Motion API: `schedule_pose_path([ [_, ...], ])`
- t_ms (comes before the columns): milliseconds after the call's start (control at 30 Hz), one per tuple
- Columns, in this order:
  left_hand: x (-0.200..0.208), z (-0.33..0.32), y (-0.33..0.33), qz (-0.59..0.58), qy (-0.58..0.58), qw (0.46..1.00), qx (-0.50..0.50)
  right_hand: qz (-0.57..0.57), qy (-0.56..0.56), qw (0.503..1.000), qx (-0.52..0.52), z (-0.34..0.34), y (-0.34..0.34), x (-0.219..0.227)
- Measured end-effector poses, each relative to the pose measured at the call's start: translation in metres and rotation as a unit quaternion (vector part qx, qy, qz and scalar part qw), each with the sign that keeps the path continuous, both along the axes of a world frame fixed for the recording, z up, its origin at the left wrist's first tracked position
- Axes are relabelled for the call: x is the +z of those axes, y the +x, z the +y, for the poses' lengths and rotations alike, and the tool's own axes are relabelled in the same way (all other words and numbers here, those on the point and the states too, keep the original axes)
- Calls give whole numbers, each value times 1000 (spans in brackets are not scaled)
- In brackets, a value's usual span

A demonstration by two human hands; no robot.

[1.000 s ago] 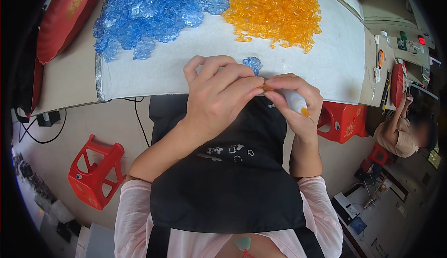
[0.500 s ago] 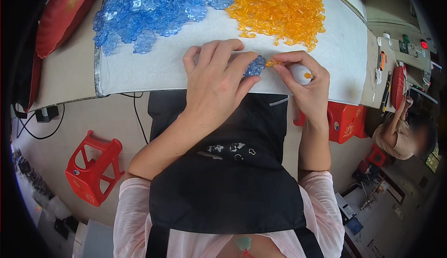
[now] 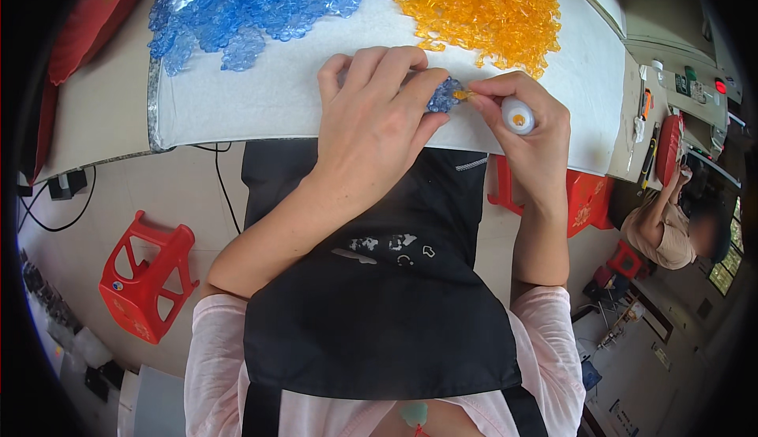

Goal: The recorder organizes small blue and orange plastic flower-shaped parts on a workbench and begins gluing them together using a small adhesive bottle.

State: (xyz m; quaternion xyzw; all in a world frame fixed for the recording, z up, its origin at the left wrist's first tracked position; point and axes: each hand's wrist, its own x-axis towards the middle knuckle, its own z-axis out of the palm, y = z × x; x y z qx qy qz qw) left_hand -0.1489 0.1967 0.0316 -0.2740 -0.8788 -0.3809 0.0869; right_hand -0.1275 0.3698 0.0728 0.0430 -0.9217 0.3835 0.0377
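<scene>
Amber piece (image 3: 461, 95), clear and small, pinched in the nearly closed thumb and forefinger of the right hand (image 3: 538, 146); a white bottle (image 3: 513, 107) sits within the same curled grasp, apparently to leave those fingertips free. Left hand (image 3: 369, 121), arched, thumb and forefinger closed about a blue piece (image 3: 443, 97), seemingly to steady it just beside the amber one; contact cannot be told. Beyond, on white sheeting (image 3: 237, 113), blue pile (image 3: 268, 3) and amber pile (image 3: 485, 11) lie sorted by colour, presumably for easy reach.
</scene>
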Motion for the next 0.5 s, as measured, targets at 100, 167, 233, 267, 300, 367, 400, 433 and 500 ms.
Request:
schedule_pose_path([
  [100, 0, 0, -1, -3, 0, 1000, -2, -15, 11, 1000, 13, 1, -3, 2],
  [167, 0, 0, -2, -5, 1, 1000, -5, -24, 10, 1000, 15, -1, -4, 2],
  [233, 0, 1, -4, 9, 18, 1000, -6, -32, 9, 999, 18, -2, -5, 3],
  [267, -1, 1, -4, 9, 18, 1000, -6, -29, 20, 999, 21, -2, -5, 3],
  [300, -1, 2, -4, 9, 22, 1000, -6, -26, 30, 999, 23, -3, -5, 3],
  [367, -1, 2, -4, 9, 25, 1000, -5, -18, 43, 999, 26, -3, -5, 2],
  [400, -1, 2, -4, 9, 27, 1000, -4, -9, 55, 998, 28, -3, -5, 2],
  [433, -1, 2, -4, 9, 28, 1000, -4, -10, 56, 998, 28, -4, -4, 2],
  [500, -1, 2, -4, 7, 29, 1000, -4, -2, 67, 997, 29, -5, -4, 3],
])
